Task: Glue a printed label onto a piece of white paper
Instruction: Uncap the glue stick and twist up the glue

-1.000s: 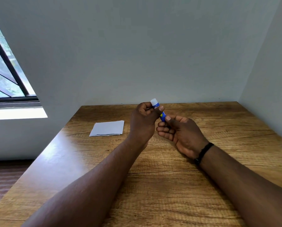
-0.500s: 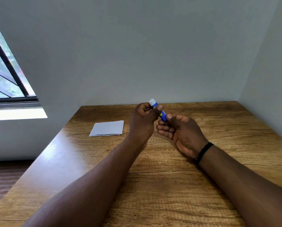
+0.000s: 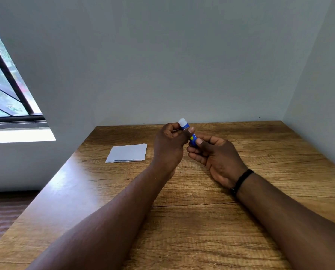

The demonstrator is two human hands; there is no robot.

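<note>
Step in hand, judged: opening the glue stick (image 3: 190, 133) before any gluing.
Left hand (image 3: 169, 147): gripping the upper part of the stick, thumb and curled fingers pinching just below the white end, which is poking out above the fist.
Right hand (image 3: 215, 155): holding the blue lower barrel, thumb pressing on top, fingers curling underneath.
Stick itself: being held tilted, in the air above the table (image 3: 201, 221), both hands touching it, white end pointing up and away.
White paper (image 3: 128, 152): lying flat on the wood, left of the left hand, apart from it; looking folded or stacked, edges doubling along the near side.
Printed label: not showing anywhere; possibly hidden among the sheets, impossible to tell.
Next move, judged: twisting or pulling the ends apart, then parking the cap and bringing the stick over to the paper.
Surface: wood-grain tabletop, catching glare at the left edge.
Room: plain grey walls closing in behind and to the right; barred window (image 3: 5, 80) at far left, letting in daylight.
</note>
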